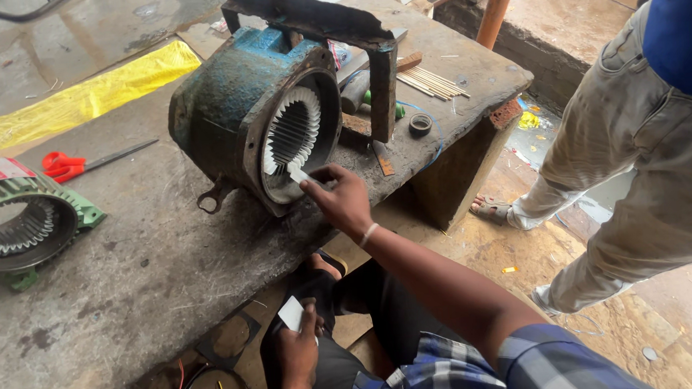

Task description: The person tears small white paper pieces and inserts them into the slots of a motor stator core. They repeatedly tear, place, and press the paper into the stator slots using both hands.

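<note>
While the right hand (341, 199) pinches a small white paper strip (297, 174) at the mouth of the rusty blue iron motor housing (236, 97) on the grey concrete bench (127, 280), the left hand (296, 354) pinches another white paper piece (291, 312) near the lap. White liners fill the housing's slots. Left lie red-handled scissors (68, 164) and a green finned stator (19, 218); far right, thin sticks (433, 82) and a tape roll (419, 124). Another person's legs (640, 160) stand right.

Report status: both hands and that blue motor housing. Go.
Right hand pinching a white paper strip at the blue motor housing slots. Left hand holding a white paper piece near the lap. Nothing blocking the opening.
</note>
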`<state>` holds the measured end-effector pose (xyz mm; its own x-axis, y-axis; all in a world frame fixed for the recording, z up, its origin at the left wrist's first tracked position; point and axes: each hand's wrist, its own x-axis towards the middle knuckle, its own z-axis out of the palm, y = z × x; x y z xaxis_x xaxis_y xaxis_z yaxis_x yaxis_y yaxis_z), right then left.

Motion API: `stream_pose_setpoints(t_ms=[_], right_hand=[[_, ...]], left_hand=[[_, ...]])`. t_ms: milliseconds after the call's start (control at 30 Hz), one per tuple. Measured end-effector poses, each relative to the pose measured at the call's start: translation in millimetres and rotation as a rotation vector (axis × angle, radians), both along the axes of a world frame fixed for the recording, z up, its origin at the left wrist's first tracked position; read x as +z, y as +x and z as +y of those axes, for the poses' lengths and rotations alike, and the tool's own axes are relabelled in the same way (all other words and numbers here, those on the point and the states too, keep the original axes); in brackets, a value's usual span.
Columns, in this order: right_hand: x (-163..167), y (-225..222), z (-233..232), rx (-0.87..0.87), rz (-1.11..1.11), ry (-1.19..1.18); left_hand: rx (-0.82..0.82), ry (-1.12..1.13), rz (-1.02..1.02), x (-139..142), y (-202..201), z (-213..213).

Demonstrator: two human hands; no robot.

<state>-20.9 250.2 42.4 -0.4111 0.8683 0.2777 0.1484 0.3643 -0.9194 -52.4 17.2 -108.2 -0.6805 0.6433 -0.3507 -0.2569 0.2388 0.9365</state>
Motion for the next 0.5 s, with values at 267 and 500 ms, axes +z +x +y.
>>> stream_pose_setpoints(t_ms=[267, 500], right_hand=[[6.1, -22.4, 6.4, -0.047, -0.078, -0.163], [15.3, -31.7, 14.0, 0.022, -0.123, -0.196]], left_hand=[[-0.059, 0.099, 0.031, -17.5, 4.9, 2.8], [-0.069, 0.052, 0.05, -11.0, 8.5, 2.6]])
